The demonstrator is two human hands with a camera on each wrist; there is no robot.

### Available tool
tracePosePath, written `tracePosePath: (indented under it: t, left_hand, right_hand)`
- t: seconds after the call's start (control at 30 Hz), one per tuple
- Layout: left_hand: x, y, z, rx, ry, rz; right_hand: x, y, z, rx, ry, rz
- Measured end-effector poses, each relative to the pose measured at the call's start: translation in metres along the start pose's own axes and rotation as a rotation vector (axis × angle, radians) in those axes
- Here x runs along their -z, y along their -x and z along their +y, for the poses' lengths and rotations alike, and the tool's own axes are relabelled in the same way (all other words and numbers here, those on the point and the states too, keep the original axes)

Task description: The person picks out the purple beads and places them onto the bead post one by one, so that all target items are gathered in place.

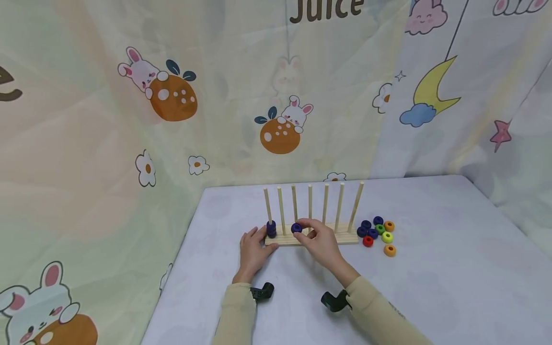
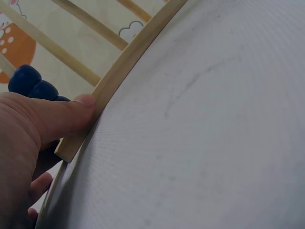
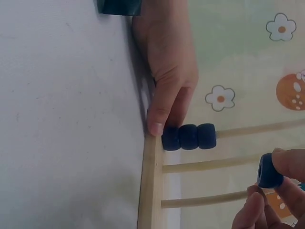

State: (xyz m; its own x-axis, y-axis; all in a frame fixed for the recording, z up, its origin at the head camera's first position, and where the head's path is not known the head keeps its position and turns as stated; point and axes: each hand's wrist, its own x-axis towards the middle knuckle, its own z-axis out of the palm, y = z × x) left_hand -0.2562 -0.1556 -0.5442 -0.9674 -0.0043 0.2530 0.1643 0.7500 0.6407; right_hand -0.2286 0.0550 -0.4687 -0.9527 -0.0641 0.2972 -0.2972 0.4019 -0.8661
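Note:
A wooden peg rack [image 1: 345, 238] with a row of several upright pegs stands on the table. My left hand [image 1: 253, 254] grips its left end, with the thumb on the front edge of the base and the fingers partly hidden behind. Three blue beads [image 3: 189, 137] are stacked on the leftmost peg, right beside that hand. Between thumb and fingertips, my right hand [image 1: 321, 242] pinches another blue bead [image 1: 296, 228]. In the right wrist view this bead is off the pegs, close to the second and third ones, with its hole partly visible.
To the right of the rack lies a loose group of beads: several dark blue beads [image 1: 373, 234], a red bead [image 1: 368, 241], a green bead [image 1: 379, 228], a yellow bead [image 1: 387, 237] and orange beads [image 1: 390, 250]. A printed cloth backdrop [image 1: 233, 129] hangs behind the white table [image 1: 453, 268].

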Motion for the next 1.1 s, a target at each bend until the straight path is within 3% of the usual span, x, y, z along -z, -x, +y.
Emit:
tracePosePath:
  t: [0.17,0.43,0.77,1.1]
  left_hand:
    - [0.000,-0.001,0.001,0.020,0.002,-0.016]
    - [0.003,-0.001,0.001,-0.030,0.002,0.016]
    - [0.001,-0.001,0.000,-0.004,0.021,-0.007]
    - [0.001,-0.001,0.001,-0.016,0.005,0.016]
  right_hand:
    - [0.000,-0.008,-0.011,0.061,0.027,-0.012]
    - [0.003,-0.022,-0.034,0.116,0.023,-0.017]
    - [0.004,-0.034,-0.056,0.163,0.007,-0.037]
    - [0.005,-0.047,-0.079,0.273,0.039,-0.056]
